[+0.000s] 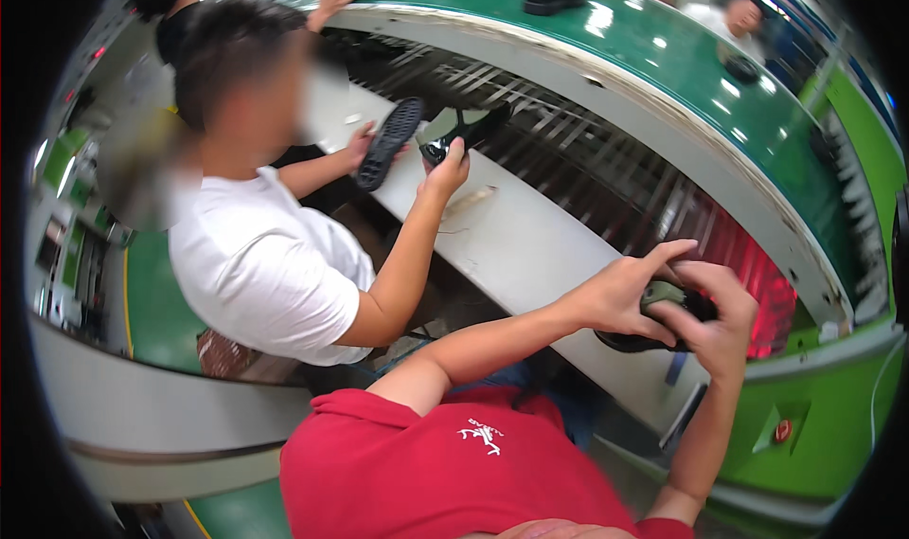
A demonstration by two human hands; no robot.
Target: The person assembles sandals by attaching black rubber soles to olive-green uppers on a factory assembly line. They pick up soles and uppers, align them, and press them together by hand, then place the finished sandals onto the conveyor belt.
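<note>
At the right, over the end of the white bench, both my hands are around a dark shoe (627,341) with a green piece, which looks like a shoe last (663,295), showing at its top. My left hand (620,291) grips it from the left, thumb and fingers curved about the green part. My right hand (724,316) closes on it from the right, its fingers slightly blurred. Much of the shoe is hidden behind the hands. To my left, a co-worker in white holds a black shoe sole (390,143) in one hand and a glossy black shoe on a green last (461,130) in the other.
The white bench (511,241) runs diagonally, with a small brush-like tool (471,201) on it. Behind lies a metal roller rack (587,179), glowing red near my hands. Above it curves a green conveyor (625,37) carrying dark shoes. A green machine panel (805,425) with a red button stands right.
</note>
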